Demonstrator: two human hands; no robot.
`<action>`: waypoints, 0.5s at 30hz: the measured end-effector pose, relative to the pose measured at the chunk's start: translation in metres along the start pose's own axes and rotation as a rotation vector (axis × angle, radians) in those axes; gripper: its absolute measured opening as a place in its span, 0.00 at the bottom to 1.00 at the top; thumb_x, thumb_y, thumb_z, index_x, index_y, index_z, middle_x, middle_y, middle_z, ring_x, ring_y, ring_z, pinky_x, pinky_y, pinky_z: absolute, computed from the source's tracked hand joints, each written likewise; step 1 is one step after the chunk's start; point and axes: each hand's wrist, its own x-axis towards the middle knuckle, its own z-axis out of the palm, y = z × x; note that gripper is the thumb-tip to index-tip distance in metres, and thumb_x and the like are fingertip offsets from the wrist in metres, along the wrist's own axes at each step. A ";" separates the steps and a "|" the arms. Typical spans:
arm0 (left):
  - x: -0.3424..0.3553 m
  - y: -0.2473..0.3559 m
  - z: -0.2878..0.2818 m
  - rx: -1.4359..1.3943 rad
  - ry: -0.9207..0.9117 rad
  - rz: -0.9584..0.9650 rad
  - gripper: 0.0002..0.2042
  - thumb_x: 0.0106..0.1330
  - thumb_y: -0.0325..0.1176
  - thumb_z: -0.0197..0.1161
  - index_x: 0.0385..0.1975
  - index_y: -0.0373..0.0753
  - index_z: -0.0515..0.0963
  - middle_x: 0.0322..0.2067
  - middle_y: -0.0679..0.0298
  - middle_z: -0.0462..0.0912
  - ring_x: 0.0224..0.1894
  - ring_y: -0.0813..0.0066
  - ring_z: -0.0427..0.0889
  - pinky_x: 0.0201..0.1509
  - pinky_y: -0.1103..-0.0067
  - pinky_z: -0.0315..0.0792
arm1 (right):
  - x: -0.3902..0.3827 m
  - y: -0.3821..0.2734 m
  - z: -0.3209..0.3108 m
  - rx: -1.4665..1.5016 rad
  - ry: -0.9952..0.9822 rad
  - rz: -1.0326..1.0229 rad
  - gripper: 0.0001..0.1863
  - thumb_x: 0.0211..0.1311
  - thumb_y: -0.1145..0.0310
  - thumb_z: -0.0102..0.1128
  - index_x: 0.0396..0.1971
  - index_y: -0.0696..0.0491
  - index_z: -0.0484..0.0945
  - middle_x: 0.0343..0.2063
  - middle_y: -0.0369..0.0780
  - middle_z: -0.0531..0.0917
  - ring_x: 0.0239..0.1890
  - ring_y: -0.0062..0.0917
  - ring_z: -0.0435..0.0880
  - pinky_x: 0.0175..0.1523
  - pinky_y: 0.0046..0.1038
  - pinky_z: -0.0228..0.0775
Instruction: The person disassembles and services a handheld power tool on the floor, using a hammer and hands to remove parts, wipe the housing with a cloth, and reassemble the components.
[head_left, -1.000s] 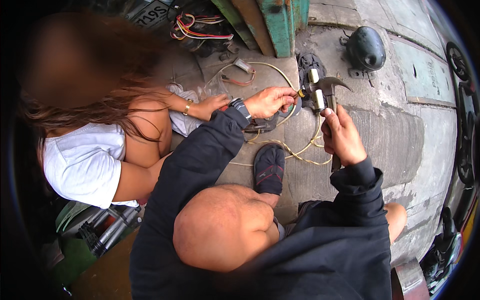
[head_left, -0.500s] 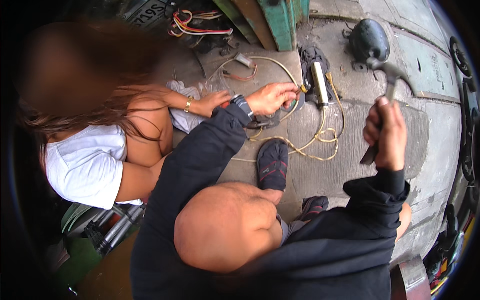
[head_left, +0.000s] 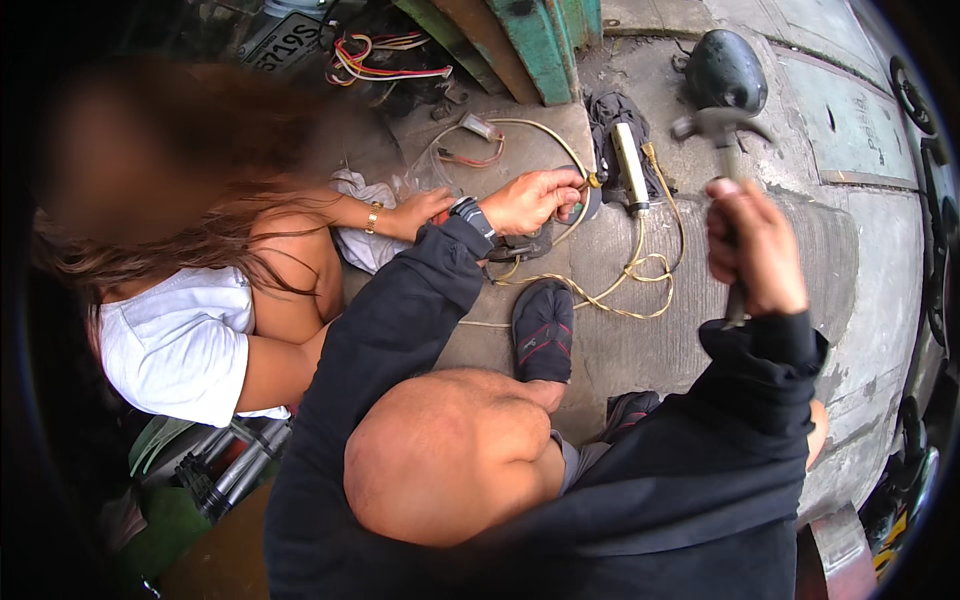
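Observation:
My left hand (head_left: 530,203) pinches a small yellow-metal piece (head_left: 592,180) at its fingertips, above a dark tool (head_left: 524,245) and cable on the pavement. My right hand (head_left: 748,245) grips a claw hammer (head_left: 726,126) by its handle, with the head raised to the right of my left hand. Between and beyond my hands lies a white power strip (head_left: 630,168) with a pale cord, on dark cloth (head_left: 606,108). A looped yellowish cable (head_left: 655,305) lies below it, near my sandalled foot (head_left: 540,330).
A co-worker (head_left: 280,300) in white crouches at left, their hand (head_left: 415,210) beside a pale cloth (head_left: 360,185). Wires (head_left: 390,70) lie at the back near a green post (head_left: 540,50). A black tank (head_left: 722,68) stands behind the hammer. Parked motorcycles (head_left: 930,300) line the right edge.
The hammer first rose and moved right, away from over the power strip, then shifted slightly left. My left hand has stayed in much the same place with the small piece.

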 end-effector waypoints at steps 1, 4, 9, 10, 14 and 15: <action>-0.008 -0.006 -0.005 -0.024 0.023 -0.008 0.08 0.77 0.29 0.50 0.45 0.33 0.75 0.33 0.71 0.74 0.34 0.83 0.72 0.44 0.81 0.73 | -0.012 -0.023 0.000 0.021 0.095 -0.156 0.12 0.75 0.59 0.51 0.39 0.53 0.68 0.23 0.31 0.68 0.15 0.12 0.60 0.19 0.19 0.54; -0.005 -0.003 -0.006 0.009 0.001 0.009 0.08 0.77 0.29 0.49 0.45 0.33 0.75 0.34 0.71 0.74 0.35 0.83 0.72 0.43 0.81 0.72 | -0.014 -0.044 -0.014 0.195 0.314 -0.707 0.15 0.76 0.58 0.48 0.37 0.56 0.69 0.24 0.32 0.68 0.16 0.13 0.61 0.20 0.19 0.55; 0.002 0.000 -0.007 0.035 0.099 0.010 0.10 0.78 0.33 0.49 0.44 0.34 0.74 0.30 0.70 0.74 0.33 0.82 0.74 0.43 0.81 0.72 | 0.011 0.041 0.013 0.012 -0.194 0.253 0.08 0.75 0.62 0.48 0.37 0.50 0.67 0.22 0.30 0.67 0.15 0.14 0.61 0.18 0.21 0.54; 0.003 0.001 -0.009 0.035 0.081 0.021 0.10 0.78 0.33 0.49 0.44 0.34 0.74 0.30 0.70 0.74 0.33 0.82 0.74 0.43 0.81 0.72 | 0.007 0.044 0.016 0.022 -0.173 0.198 0.08 0.75 0.62 0.49 0.37 0.50 0.67 0.22 0.30 0.67 0.15 0.14 0.60 0.18 0.20 0.54; -0.002 0.002 -0.006 -0.008 0.037 0.031 0.10 0.78 0.34 0.50 0.44 0.34 0.75 0.29 0.71 0.73 0.33 0.84 0.73 0.44 0.81 0.72 | 0.016 0.012 -0.010 0.198 0.117 -0.226 0.08 0.74 0.61 0.51 0.41 0.49 0.68 0.22 0.30 0.67 0.16 0.12 0.61 0.20 0.20 0.56; -0.003 0.001 -0.006 -0.047 0.038 -0.017 0.10 0.78 0.34 0.49 0.45 0.34 0.75 0.29 0.71 0.73 0.33 0.84 0.73 0.43 0.82 0.73 | 0.020 0.011 -0.016 0.230 0.115 -0.170 0.08 0.74 0.61 0.51 0.41 0.50 0.69 0.23 0.30 0.67 0.16 0.12 0.61 0.20 0.20 0.56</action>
